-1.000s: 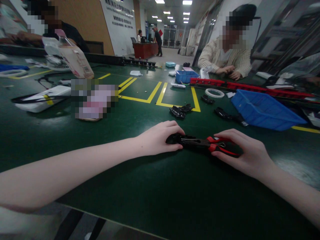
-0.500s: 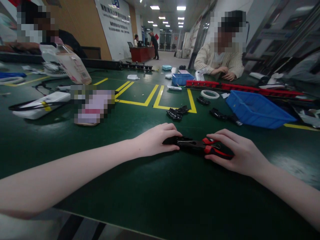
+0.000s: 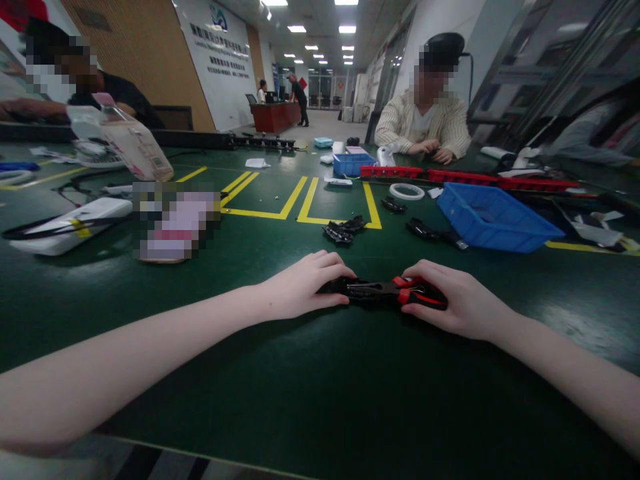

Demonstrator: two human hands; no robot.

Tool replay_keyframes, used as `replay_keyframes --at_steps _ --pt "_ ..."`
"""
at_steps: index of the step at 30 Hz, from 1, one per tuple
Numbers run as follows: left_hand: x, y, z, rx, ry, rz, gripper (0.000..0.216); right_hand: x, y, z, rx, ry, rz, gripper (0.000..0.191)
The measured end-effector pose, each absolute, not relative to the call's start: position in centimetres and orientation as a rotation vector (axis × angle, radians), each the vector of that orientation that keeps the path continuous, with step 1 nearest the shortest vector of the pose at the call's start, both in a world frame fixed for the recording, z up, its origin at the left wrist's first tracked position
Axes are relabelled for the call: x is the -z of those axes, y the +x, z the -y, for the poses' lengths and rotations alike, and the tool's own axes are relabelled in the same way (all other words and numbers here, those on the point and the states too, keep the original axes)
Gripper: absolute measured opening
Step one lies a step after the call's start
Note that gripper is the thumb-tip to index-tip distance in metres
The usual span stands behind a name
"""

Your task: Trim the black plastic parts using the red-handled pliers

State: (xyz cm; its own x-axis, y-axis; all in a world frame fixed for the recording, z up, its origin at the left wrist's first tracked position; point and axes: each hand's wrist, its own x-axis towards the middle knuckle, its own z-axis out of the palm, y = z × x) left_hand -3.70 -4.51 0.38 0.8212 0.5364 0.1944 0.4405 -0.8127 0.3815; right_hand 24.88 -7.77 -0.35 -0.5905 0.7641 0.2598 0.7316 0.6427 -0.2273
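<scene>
— What is the right hand point(image 3: 453, 303) doing?
— Squeezing the red handles of the pliers point(image 3: 385, 293) closer, near centre on the table point(image 3: 300, 400); they were gaping before.
— And the left hand point(image 3: 305, 288)?
— Curling over their black tip, pinning it.

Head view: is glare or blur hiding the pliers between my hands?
Head view: pliers sharp but dark against the green table; ceiling-light sheen lies beside the right hand, not on them; left hand covers their nose; picture edges bow.

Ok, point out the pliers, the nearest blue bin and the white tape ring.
pliers point(image 3: 373, 292): head view, on the black middle section.
blue bin point(image 3: 480, 230): head view, on the near side wall.
white tape ring point(image 3: 407, 198): head view, on the near edge of the band.
</scene>
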Motion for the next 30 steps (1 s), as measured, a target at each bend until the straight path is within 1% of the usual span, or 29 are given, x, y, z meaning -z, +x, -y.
replay_keyframes --at_steps 5,12,15,18,22,26,30 --pt "-0.22 -3.78 4.47 -0.453 2.672 -0.745 0.034 0.12 24.75 7.83 -0.030 -1.158 2.557 0.033" --pt "0.02 -3.86 4.37 -0.442 2.714 -0.764 0.033 -0.17 24.54 8.19 0.416 -0.983 2.575 0.036" --pt "0.08 -3.85 4.43 -0.432 2.718 -0.772 0.031 -0.24 24.35 8.36 0.464 -0.944 2.578 0.036" --pt "0.03 -3.77 4.55 -0.439 2.714 -0.773 0.032 -0.03 24.25 8.46 0.367 -0.989 2.586 0.036" --pt "-0.09 -3.74 4.59 -0.453 2.682 -0.783 0.034 0.38 24.41 8.44 0.123 -1.111 2.549 0.036" --pt "-0.17 -3.78 4.55 -0.460 2.666 -0.776 0.032 0.24 24.61 8.38 -0.133 -1.221 2.465 0.030" --pt "-0.31 -3.79 4.64 -0.449 2.647 -0.773 0.034 -0.11 24.60 8.37 -0.266 -1.274 2.405 0.029"
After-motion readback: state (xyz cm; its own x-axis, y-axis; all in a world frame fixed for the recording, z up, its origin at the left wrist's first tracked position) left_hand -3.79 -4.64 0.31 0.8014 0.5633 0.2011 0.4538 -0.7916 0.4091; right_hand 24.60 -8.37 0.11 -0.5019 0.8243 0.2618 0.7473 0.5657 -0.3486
